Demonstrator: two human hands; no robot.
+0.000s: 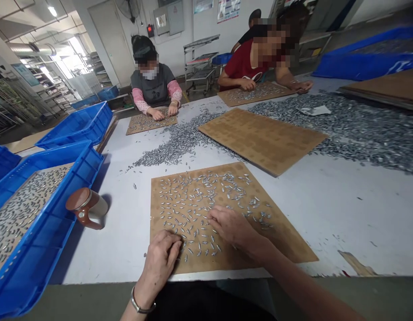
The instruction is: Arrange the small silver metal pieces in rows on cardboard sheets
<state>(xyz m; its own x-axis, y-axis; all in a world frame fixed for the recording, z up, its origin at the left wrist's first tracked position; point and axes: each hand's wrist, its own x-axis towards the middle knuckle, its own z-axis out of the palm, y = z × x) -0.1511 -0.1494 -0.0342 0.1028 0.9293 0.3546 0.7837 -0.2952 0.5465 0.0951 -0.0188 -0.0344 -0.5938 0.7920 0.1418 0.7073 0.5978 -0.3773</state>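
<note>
A brown board (260,243) lies before me on the white table, with many small silvery metal pieces (196,194) spread over it. On its left half the pieces sit in loose rows; toward the right they are clumped. My left hand (161,254) rests at the board's lower left edge, thumb and fingers pinched together by the pieces. Over the middle of the board, my right hand (231,225) has its fingertips closed at a piece. Whatever lies between the fingertips of either hand is too small or hidden to make out.
Beyond the board are a heap of metal pieces (173,145) and a stack of bare brown boards (260,138). A brown-lidded mug (89,207) stands left, beside a blue crate (55,227) holding a filled board. Across the table, two people (154,84) (249,67) handle similar boards.
</note>
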